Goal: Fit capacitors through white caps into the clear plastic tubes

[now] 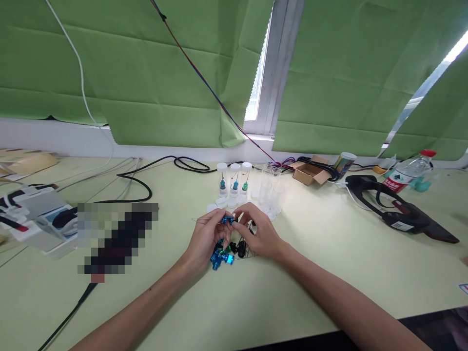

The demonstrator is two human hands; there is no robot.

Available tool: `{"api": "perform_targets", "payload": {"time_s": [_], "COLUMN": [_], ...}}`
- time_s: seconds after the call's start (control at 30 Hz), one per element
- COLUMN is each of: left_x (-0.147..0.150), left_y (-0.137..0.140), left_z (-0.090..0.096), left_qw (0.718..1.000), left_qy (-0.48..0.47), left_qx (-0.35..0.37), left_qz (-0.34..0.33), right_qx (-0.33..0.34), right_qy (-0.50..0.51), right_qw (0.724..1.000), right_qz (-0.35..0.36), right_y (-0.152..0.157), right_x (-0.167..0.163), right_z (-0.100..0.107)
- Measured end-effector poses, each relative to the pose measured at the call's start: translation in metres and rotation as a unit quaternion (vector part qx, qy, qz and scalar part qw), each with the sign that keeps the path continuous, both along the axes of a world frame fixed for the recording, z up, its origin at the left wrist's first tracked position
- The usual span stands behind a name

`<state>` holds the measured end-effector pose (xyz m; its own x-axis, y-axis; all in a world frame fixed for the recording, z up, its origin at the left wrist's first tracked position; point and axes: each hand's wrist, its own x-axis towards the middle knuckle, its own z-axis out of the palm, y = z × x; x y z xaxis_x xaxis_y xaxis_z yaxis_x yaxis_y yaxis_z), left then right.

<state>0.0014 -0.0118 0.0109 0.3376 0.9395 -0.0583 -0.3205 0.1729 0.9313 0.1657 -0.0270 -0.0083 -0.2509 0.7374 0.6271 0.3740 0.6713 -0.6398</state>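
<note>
Between the fingertips of both hands is a small blue metallic part with a dark end; its exact kind I cannot make out. My left hand [207,239] is closed on the blue metallic part [227,220], and a thin wire sticks out to the left by its fingers. My right hand [261,234] pinches at the dark end of that part, fingers closed. Just below the hands lies a small pile of blue metallic parts [217,259], with green and black pieces [241,249] and thin wires beside them, partly hidden by the hands.
Behind the hands stand three white-capped clear tubes [235,180] holding blue or green parts with wires. Several uncapped clear tubes [277,192] and loose white caps [220,201] are nearby. Farther right are an open cardboard box [310,171], a black headset [391,214] and a bottle [409,170].
</note>
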Motion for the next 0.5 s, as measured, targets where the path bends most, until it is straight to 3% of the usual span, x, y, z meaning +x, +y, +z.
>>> {"api": "perform_targets", "payload": {"time_s": [0.5], "left_x": [0.001], "left_y": [-0.0026], "left_z": [0.0015], "left_qw": [1.0], "left_qy": [0.016], "left_qx": [0.007], "left_qz": [0.002], "right_qx": [-0.002], "right_qy": [-0.002], "right_qw": [1.0], "right_qz": [-0.016], "right_y": [0.002], "right_x": [0.0], "right_z": [-0.0034]}}
